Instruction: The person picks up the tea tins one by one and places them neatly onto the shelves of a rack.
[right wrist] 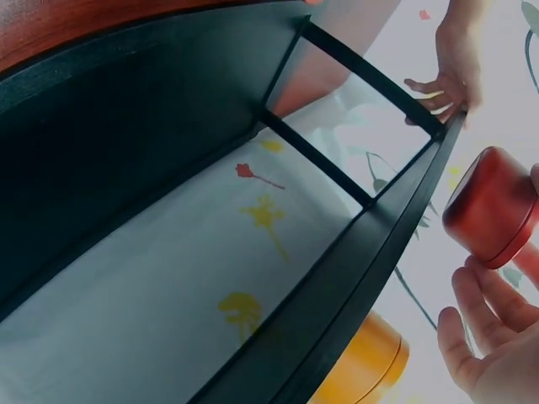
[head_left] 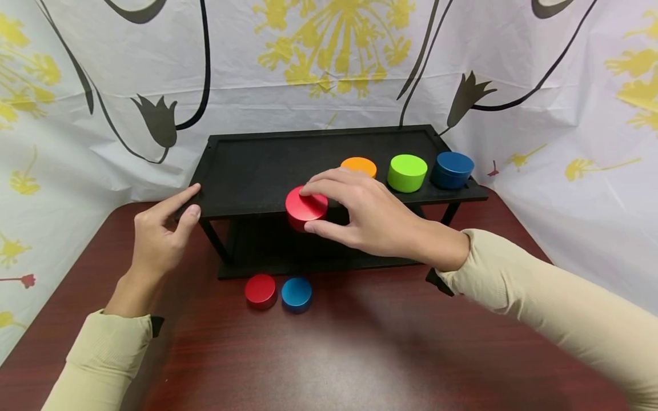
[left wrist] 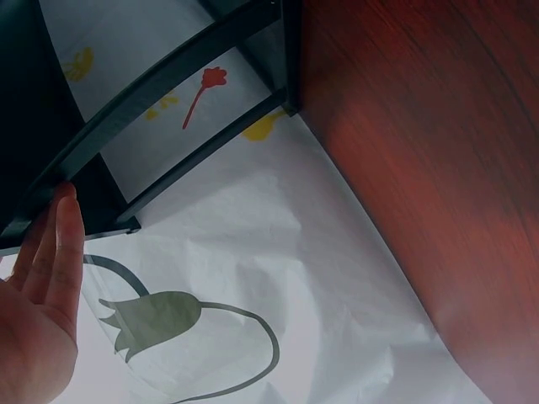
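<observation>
A round red tin [head_left: 307, 212] is between the thumb and fingers of my right hand [head_left: 362, 211], at the front edge of the black two-tier shelf [head_left: 257, 168]. In the right wrist view the red tin [right wrist: 493, 206] is clear of the upper board. My left hand [head_left: 163, 228] holds the shelf's front left corner. Its fingers [left wrist: 59, 261] reach the board's edge in the left wrist view. Along the right of the upper board stand an orange tin [head_left: 360, 165], partly hidden by my right hand, a green tin [head_left: 407, 173] and a dark blue tin [head_left: 452, 170].
Before the shelf, a smaller red round piece [head_left: 260, 290] and a blue one [head_left: 296, 294] sit side by side on the dark red wooden table [head_left: 319, 359]. A white patterned sheet [head_left: 319, 111] hangs behind the shelf and along both sides.
</observation>
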The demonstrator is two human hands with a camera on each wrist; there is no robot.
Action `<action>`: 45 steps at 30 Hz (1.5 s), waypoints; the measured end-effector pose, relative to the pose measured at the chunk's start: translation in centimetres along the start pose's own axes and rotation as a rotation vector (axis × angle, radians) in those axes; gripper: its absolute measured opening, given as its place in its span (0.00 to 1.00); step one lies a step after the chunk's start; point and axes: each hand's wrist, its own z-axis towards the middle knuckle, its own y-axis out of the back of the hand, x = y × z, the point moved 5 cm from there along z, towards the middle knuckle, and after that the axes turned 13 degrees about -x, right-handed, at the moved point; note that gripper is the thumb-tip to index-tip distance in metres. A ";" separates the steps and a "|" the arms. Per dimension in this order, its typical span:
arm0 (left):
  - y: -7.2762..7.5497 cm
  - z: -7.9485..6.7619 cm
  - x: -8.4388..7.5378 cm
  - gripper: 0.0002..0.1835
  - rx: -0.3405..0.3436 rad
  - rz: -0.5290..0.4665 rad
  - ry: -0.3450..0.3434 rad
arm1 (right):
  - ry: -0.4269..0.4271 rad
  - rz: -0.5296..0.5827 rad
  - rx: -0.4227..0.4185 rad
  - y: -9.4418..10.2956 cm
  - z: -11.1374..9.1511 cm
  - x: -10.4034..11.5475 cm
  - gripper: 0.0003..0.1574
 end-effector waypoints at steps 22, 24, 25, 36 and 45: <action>0.0 0.0 -0.2 0.17 0.002 0.001 0.010 | -0.079 -0.056 -0.008 -0.6 2.1 -2.4 0.27; 0.0 0.1 -0.4 0.17 -0.002 -0.004 0.010 | -0.082 -0.063 0.000 -0.7 2.2 -2.5 0.27; 0.0 0.1 -0.4 0.17 -0.002 -0.007 0.010 | -0.086 -0.068 0.005 -0.7 2.3 -2.6 0.27; 0.0 -0.1 0.1 0.17 -0.002 -0.013 0.004 | -0.088 -0.113 0.011 -1.0 2.4 -3.6 0.27; 0.0 -0.1 0.2 0.18 0.005 -0.015 0.010 | -0.059 -0.123 -0.016 -1.3 2.7 -4.0 0.26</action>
